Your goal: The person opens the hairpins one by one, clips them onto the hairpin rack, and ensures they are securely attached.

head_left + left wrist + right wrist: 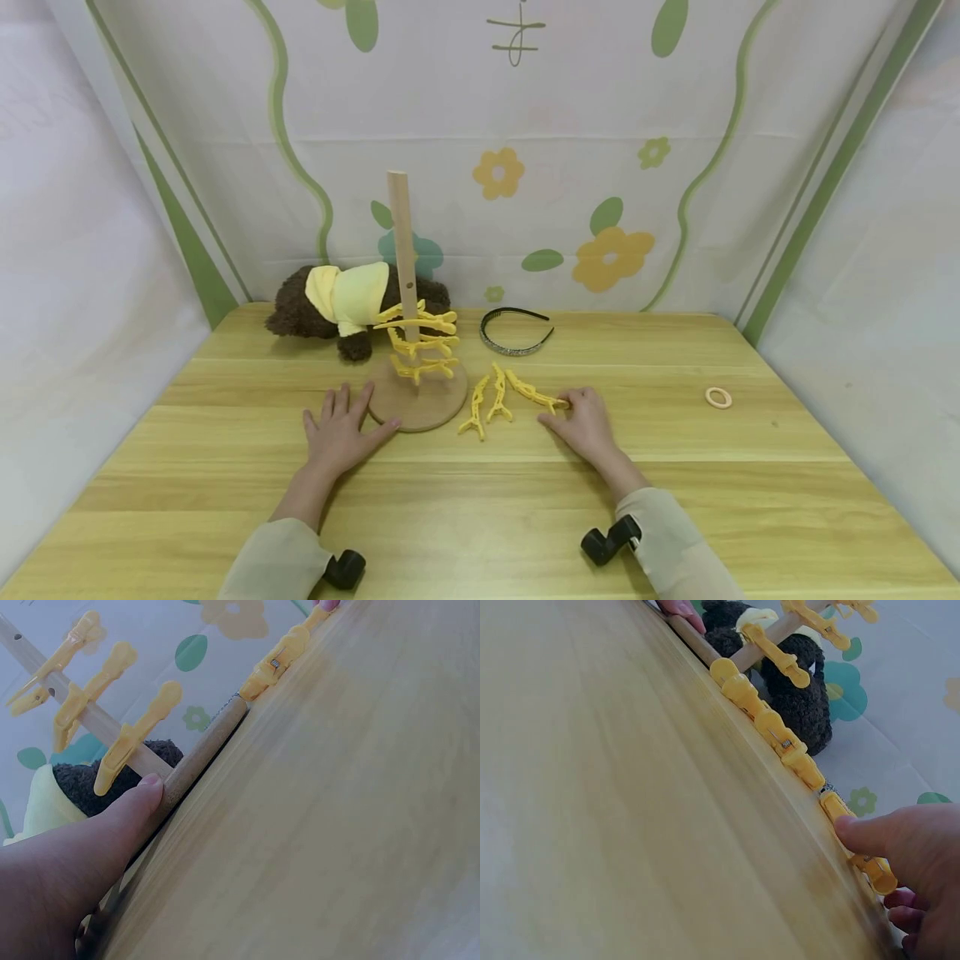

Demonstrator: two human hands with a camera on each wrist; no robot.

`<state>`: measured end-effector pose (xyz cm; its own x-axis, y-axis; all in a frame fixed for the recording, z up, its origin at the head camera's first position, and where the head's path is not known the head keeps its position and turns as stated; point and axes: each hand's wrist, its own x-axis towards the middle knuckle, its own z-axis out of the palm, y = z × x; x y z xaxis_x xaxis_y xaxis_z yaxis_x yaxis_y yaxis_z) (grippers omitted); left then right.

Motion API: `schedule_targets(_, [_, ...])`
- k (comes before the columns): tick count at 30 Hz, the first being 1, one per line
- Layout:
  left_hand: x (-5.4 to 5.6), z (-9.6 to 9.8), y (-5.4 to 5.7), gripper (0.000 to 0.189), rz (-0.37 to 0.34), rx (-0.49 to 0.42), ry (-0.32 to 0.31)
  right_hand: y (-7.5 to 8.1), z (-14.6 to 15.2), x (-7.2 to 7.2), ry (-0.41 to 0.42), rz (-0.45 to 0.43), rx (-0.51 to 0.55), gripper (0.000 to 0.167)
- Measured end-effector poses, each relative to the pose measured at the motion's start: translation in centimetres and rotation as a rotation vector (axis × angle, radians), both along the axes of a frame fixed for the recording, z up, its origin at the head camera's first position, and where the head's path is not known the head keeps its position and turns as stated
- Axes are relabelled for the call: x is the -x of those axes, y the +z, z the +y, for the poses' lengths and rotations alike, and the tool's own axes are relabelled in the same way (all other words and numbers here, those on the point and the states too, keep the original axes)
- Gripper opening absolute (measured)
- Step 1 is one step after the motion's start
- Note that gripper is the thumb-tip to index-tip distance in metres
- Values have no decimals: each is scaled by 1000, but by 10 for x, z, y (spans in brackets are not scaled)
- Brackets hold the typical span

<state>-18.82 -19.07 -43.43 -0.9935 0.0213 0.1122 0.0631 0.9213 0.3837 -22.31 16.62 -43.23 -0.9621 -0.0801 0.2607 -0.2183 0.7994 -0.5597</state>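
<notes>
Head view: on the wood-grained counter (pixel 487 517) rises a pale stand (pixel 404 250), its flat post set on a thin round base (pixel 420 408), with yellow clips (pixel 427 342) fixed across the lower part and a brown toy (pixel 352 292) lying behind. The left hand (pixel 337 435) is spread, thumb touching the base's near edge, and the right hand (pixel 587 427) pinches one end of a slim, ridged yellow clip (pixel 531 392), low at the counter, two loose clips (pixel 498 397) lying between that clip and the base's right edge. Behind these sits a dark headband (pixel 497 345); rightward the counter stretches on past a small ring (pixel 717 407) to its side edge.
</notes>
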Motion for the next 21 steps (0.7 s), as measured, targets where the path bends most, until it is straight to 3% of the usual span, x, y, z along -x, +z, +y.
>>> schedule_targets(8, [2,0,-2,89,6,10,-1,4,4,3,22,-3,58,40])
schedule_targets(21, [1,0,-3,90,-8,6,0,27,23,8,49,-191,238,40])
